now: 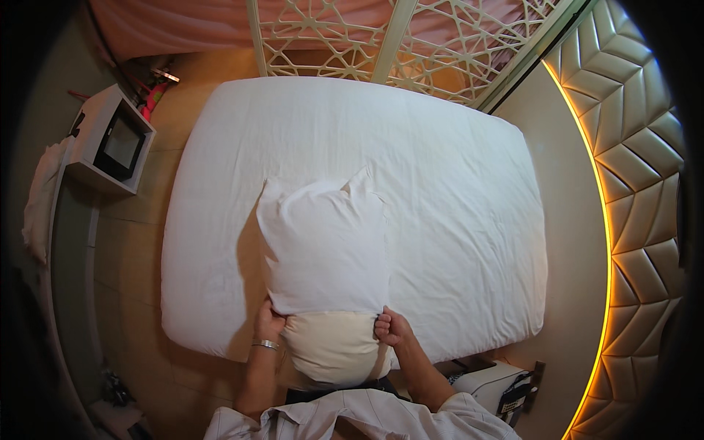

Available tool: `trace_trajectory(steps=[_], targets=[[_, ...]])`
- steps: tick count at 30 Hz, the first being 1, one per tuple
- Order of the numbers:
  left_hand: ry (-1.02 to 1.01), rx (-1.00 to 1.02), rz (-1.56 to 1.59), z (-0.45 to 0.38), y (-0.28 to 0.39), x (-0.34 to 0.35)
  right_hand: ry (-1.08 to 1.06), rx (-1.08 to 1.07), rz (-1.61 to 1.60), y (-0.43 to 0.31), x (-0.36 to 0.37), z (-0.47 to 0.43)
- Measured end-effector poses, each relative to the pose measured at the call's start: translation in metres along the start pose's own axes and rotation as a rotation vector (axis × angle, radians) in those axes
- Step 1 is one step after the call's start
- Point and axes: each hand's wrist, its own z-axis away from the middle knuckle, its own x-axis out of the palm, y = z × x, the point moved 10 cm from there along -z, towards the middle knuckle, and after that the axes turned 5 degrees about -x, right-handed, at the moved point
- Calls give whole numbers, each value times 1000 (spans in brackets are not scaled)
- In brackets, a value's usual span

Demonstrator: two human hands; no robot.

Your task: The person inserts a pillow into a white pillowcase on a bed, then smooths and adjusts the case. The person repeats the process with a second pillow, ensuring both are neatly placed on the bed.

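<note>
A cream pillow (333, 346) lies against my body, its far part inside a white pillowcase (327, 253). The near end of the pillow sticks out of the case's opening. My left hand (269, 323) grips the left edge of that opening, and a metal bracelet circles the wrist. On the other side, my right hand (392, 326) is closed around the opening's right corner. The far corners of the pillowcase stand up loose and creased. Beneath it spreads a bed (456, 192) covered with a white fitted sheet, slightly wrinkled on the right.
Beyond the bed stands a white lattice screen (385, 44) before pink curtains (181, 27). A padded headboard panel (632, 220) with a light strip is at right. Near it is a bedside cabinet (484, 385) with a telephone (514, 393). A wall box (118, 143) hangs left.
</note>
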Motion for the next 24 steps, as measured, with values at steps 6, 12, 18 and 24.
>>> trace_trajectory(steps=[6,12,18,24], targets=[[-60,39,-124,89,-7,36,2,-116,280,-9,17,46],[55,-8,-87,83,-26,19,210,-149,472,-4,-32,49],[260,63,-232,90,-65,-94,370,-121,602,31,-69,65],[298,112,-755,98,-34,-80,342,-180,775,17,-44,58]])
